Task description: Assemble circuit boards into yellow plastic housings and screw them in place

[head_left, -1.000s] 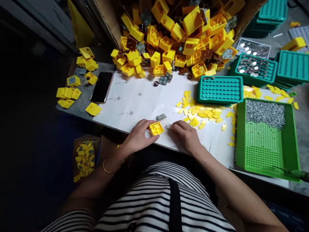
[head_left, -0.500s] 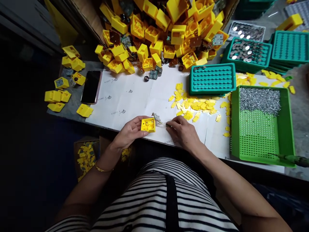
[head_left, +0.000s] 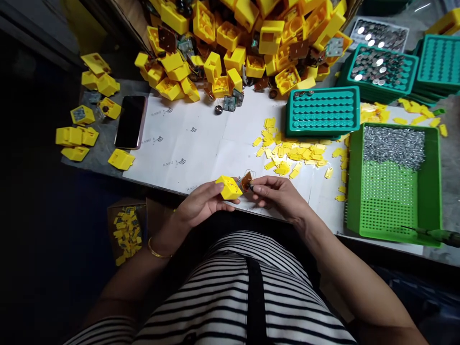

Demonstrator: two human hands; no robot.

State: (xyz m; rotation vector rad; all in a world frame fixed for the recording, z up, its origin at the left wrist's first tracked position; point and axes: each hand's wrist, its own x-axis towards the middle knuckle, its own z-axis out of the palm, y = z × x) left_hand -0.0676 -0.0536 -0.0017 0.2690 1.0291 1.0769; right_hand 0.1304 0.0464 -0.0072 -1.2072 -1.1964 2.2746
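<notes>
Near the table's front edge, my left hand (head_left: 201, 203) grips a small yellow plastic housing (head_left: 230, 189), its thumb on top and fingers beneath. Just right of it, my right hand (head_left: 279, 195) pinches a small dark round part (head_left: 251, 187) between thumb and fingertips. Beside those fingertips a brown circuit board (head_left: 246, 181) stands tilted, with thin wires looping above it. The board is close to the housing's right side; whether they touch I cannot tell.
Yellow housings (head_left: 235, 57) spill from a cardboard box at the back. Small yellow plates (head_left: 298, 151) lie beside a teal tray (head_left: 325, 110). On the right stands a green basket (head_left: 391, 201) with metal pieces, a screwdriver-like tool (head_left: 442, 235) over its edge. A phone (head_left: 130, 122) lies left.
My left hand has turned the housing over so its open side no longer faces up. My right hand has lifted the dark part, and the brown board now shows beside the housing.
</notes>
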